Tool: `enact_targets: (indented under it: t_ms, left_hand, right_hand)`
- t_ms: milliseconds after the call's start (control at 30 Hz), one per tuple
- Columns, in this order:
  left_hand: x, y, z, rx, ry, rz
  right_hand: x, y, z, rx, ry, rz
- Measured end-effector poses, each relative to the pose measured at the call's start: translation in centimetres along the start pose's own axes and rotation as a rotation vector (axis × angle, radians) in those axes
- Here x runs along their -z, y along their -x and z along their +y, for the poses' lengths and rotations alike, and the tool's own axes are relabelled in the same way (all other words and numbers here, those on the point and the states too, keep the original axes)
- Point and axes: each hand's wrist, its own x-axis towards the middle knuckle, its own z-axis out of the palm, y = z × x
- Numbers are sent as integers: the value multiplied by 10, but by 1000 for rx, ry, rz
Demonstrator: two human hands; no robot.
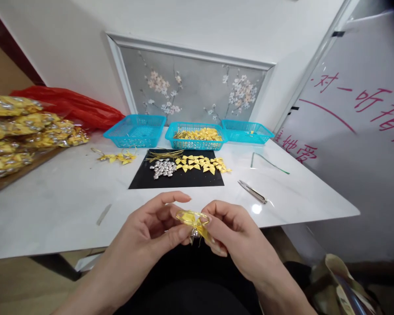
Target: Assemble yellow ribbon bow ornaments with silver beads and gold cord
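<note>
Between my two hands is a small yellow ribbon bow (202,231) with a gold cord loop on top and a silver bell (195,233) hanging beneath it. My left hand (157,227) pinches its left side with thumb and fingers, the index finger raised above. My right hand (228,225) grips the right side, thumb on the loop. Beyond my hands lies a black mat (180,181) bearing a cluster of silver bells (163,168), rows of yellow bows (200,162) and gold cords (166,154).
Three blue baskets (134,141) line the wall; the middle one holds yellow bows. Scissors-like metal snips (252,191) and a green strip (271,164) lie right of the mat. Finished-looking yellow pieces (116,156) lie left. Bagged yellow bundles (26,131) and red plastic (68,105) fill the far left.
</note>
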Motion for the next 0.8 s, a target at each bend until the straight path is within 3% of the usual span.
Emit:
enact_targets:
  t_ms: [167, 300, 433, 600, 800]
  left_hand:
    - [1, 4, -1, -20, -64, 50]
    - [-1, 6, 1, -95, -181, 64]
    - [-7, 7, 6, -148, -282, 96]
    - [-12, 6, 13, -193, -363, 101]
    - [-8, 3, 18, -139, -381, -57]
  right_hand:
    - [0, 14, 6, 322, 266, 227]
    - [-3, 20, 0, 475, 526, 257]
    - [-10, 15, -2, 618, 650, 330]
    - [-13, 11, -3, 657, 654, 319]
    - [-13, 12, -4, 621, 550, 307]
